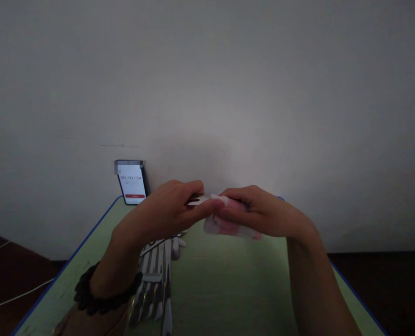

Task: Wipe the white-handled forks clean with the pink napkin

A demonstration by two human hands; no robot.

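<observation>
Above the table, my left hand [172,205] is closed around a metal fork [199,199], whose prongs show between thumb and fingers. My right hand [259,210] grips a pink and white cloth [228,227], folded about the other part of the fork and hiding it. The two hands meet in front of me, with the left thumb against the cloth. Below my left wrist lies a group of metal cutlery [158,280], side by side with handles toward me; my forearm covers part of it.
A phone [133,184] showing a running timer leans on the wall [207,93] at the table's back left. The green table [228,289] has a blue edge. White cables [18,295] run at the left, below the table. A dark beaded bracelet [88,294] circles my left wrist.
</observation>
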